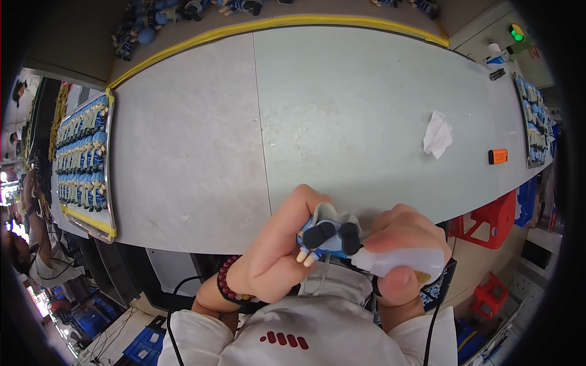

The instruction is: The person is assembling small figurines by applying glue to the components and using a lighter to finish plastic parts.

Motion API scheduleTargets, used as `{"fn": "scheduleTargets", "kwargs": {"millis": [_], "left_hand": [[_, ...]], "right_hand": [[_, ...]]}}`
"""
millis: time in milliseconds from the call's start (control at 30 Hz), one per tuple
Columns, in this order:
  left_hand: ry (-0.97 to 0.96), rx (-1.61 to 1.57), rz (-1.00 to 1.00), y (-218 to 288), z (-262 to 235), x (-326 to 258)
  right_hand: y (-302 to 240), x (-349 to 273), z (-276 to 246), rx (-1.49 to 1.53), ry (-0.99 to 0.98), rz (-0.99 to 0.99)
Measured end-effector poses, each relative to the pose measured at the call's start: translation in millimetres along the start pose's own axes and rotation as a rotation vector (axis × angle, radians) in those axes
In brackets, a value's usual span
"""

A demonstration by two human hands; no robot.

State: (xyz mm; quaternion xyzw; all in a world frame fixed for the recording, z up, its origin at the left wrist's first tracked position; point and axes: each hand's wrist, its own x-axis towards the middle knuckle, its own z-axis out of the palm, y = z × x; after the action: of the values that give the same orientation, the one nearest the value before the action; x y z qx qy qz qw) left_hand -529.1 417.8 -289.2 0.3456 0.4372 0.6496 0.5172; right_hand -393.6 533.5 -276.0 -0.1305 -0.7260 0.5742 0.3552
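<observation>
Head view, one moment at a grey bench (342, 110) edged with yellow tape.

Left hand (278, 244): grip closed around a small blue toy figure (326, 235), held just above the near edge of the bench, close to the person's chest. The figure has black shoes, pale hands and a grey part on top. A dark red bead bracelet (227, 283) sits on the left wrist.

Right hand (400, 250): grip closed around a small translucent white squeeze bottle (400, 261), thumb pressed on its underside. The bottle lies roughly level, its narrow end pointing left and touching, or just beside, the figure's shoe; which of the two cannot be told.

Elsewhere on the bench:
- a metal tray (110, 152) at the far left, filled with rows of blue figures (82, 158) of the same kind;
- a second tray of blue figures (536, 125) at the far right edge;
- a crumpled white tissue (437, 134) to the right of centre, well apart from the hands;
- a small orange block (497, 156) near the right tray;
- a loose heap of blue figures (152, 21) beyond the far left corner.

Below the bench on the right: red plastic stools (491, 219).
</observation>
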Motion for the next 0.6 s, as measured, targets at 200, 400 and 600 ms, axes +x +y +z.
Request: {"fn": "scheduleTargets", "kwargs": {"millis": [200, 400, 600], "left_hand": [[0.148, -0.221, -0.047, 1.3, 11.4, 1.0], [0.050, 0.099, 0.086, 3.6, 7.5, 0.1], [0.014, 0.114, -0.028, 1.7, 3.4, -3.4]], "right_hand": [[-4.1, -6.7, -1.0, 0.357, 0.327, -0.188], [4.1, -12.0, -17.2, 0.492, 0.541, -0.221], [10.5, -13.5, -17.4, 0.466, 0.547, -0.181]]}}
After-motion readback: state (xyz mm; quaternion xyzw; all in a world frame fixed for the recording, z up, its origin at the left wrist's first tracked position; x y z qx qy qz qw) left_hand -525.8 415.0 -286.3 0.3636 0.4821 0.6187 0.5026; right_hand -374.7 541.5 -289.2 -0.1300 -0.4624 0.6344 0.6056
